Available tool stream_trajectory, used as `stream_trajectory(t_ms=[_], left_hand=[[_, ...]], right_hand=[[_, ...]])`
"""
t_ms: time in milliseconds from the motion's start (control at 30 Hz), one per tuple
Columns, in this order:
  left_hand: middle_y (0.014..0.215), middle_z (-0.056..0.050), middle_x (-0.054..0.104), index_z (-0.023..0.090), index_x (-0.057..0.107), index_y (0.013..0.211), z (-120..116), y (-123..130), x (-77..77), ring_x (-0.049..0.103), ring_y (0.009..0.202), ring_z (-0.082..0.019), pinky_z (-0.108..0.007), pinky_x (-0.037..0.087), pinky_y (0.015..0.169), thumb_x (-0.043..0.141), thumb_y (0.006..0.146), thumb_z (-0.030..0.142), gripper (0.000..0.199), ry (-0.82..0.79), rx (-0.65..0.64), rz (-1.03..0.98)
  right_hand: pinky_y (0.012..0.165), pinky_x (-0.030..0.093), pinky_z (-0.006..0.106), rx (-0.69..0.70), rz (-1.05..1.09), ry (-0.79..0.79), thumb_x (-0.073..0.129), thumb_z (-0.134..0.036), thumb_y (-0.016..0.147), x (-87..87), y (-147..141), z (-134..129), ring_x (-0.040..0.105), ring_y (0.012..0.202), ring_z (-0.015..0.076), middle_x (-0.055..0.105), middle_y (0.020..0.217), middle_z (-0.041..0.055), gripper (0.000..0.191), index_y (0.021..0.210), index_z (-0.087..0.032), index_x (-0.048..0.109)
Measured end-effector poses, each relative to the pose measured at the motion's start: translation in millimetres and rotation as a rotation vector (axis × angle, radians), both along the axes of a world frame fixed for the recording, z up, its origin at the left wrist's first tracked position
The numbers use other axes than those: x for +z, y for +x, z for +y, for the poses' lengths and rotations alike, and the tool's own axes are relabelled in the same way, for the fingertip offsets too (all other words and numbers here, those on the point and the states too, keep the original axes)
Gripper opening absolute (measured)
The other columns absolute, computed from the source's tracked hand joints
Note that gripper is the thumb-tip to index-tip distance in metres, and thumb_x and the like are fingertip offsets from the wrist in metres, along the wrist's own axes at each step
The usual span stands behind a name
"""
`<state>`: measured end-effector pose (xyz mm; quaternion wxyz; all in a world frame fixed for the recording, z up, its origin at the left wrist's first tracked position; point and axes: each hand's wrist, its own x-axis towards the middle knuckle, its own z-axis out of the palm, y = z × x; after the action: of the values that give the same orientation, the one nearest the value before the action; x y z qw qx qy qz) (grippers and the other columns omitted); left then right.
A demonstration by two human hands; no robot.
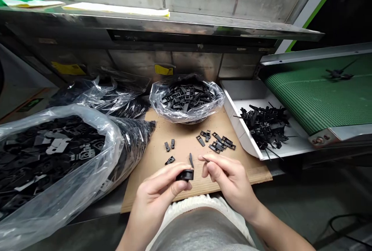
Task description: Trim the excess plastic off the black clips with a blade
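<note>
My left hand (162, 189) is closed around a small black plastic part (186, 174), held above the front of the cardboard sheet (177, 133). Just to its right, my right hand (228, 177) pinches a thin dark piece (205, 159) whose kind I cannot make out. Between the hands a slim black piece (191, 160) points away from me. A few small black parts (170, 160) lie beyond my left hand, and several flat black clips with rectangular openings (222, 144) are scattered past my right hand.
A clear bag of black clips (187, 94) stands at the back. A large open bag (113, 146) of black parts fills the left. To the right are a white tray (247, 96) with black moulded pieces and a green conveyor belt (325, 92). A metal shelf (203, 20) overhangs the back.
</note>
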<state>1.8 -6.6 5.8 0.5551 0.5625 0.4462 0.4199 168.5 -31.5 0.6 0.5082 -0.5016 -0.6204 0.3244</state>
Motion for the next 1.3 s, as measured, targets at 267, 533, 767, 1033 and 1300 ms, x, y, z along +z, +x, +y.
stream_trajectory(t_ms=[267,533,767,1033,1300], left_hand=[[0.093,0.004,0.069,0.034,0.071,0.086,3.6,1.1,-2.0,0.062,0.09,-0.016,-0.019,0.048,0.081,0.063,0.072,0.016,0.024,0.252,-0.006,0.114],[0.088,0.003,0.07,0.032,0.073,0.08,-2.2,7.8,-3.5,0.065,0.076,-0.015,-0.017,0.053,0.066,0.069,0.066,0.018,0.02,0.057,0.03,0.031],[0.065,0.002,0.07,0.025,0.073,0.081,-8.5,13.5,-1.8,0.063,0.055,-0.012,-0.018,0.053,0.056,0.07,0.065,0.02,0.017,-0.196,0.053,-0.091],[0.073,-0.004,0.072,0.016,0.07,0.087,0.4,18.6,-2.6,0.061,0.051,-0.012,-0.023,0.052,0.054,0.069,0.067,0.024,0.021,-0.349,0.057,-0.178],[0.054,-0.003,0.069,0.008,0.064,0.096,-1.7,27.1,1.7,0.063,0.053,-0.014,-0.022,0.053,0.056,0.069,0.066,0.025,0.034,-0.364,0.05,-0.126]], right_hand=[[0.05,0.044,0.022,-0.029,0.028,0.12,0.057,-0.023,0.082,2.2,-10.3,-13.1,0.051,0.054,0.0107,0.059,0.066,0.0018,0.015,0.093,-0.017,0.065],[0.054,0.045,0.021,-0.107,-0.025,0.296,0.055,-0.004,0.075,1.2,-16.7,-6.9,0.053,0.059,0.011,0.057,0.065,0.0007,0.013,0.074,-0.016,0.061],[0.044,0.036,0.018,-0.121,0.086,0.064,0.054,-0.01,0.075,-1.1,-11.1,-4.8,0.041,0.048,0.0066,0.047,0.062,-0.0038,0.013,0.066,-0.018,0.049],[0.07,0.047,0.032,0.025,-0.356,-0.185,0.042,-0.024,0.089,1.9,7.9,-16.1,0.053,0.084,0.0187,0.05,0.098,0.008,0.027,0.116,-0.02,0.045],[0.059,0.045,0.027,-0.059,-0.343,0.203,0.036,-0.012,0.09,-13.0,-5.4,-11.1,0.055,0.063,0.0163,0.057,0.07,0.0072,0.023,0.095,-0.009,0.058]])
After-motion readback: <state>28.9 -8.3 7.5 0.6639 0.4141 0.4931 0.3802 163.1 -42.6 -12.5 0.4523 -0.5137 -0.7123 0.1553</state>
